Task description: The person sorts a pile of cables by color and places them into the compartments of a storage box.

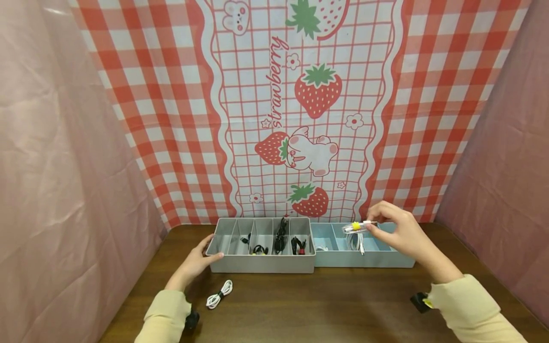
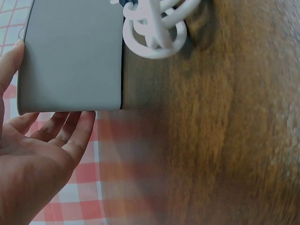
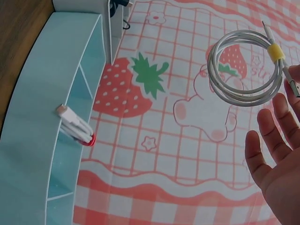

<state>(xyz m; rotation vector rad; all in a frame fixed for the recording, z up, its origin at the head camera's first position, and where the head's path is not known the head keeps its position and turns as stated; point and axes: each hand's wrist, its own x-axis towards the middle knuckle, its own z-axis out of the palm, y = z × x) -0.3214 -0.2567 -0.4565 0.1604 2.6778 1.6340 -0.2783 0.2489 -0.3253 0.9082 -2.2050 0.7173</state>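
Note:
My right hand (image 1: pixel 399 231) pinches a coiled white charging cable (image 1: pixel 349 228) above the light-blue divided box (image 1: pixel 364 259). In the right wrist view, a yellow tie (image 3: pixel 275 52) binds this coil near its plugs. Another white cable (image 3: pixel 72 123), with a red tie, sticks up from a blue compartment. My left hand (image 1: pixel 197 259) rests at the left end of the grey divided box (image 1: pixel 261 264), thumb at the front rim, fingers against the end wall. Black cables (image 1: pixel 280 238) lie in several grey compartments.
A bundled white cable (image 1: pixel 219 294) with a dark tie lies on the wooden table (image 1: pixel 300 309), in front of the grey box. The boxes stand side by side against a strawberry-print cloth (image 1: pixel 317 143). Pink curtains (image 1: pixel 64 166) hang at both sides.

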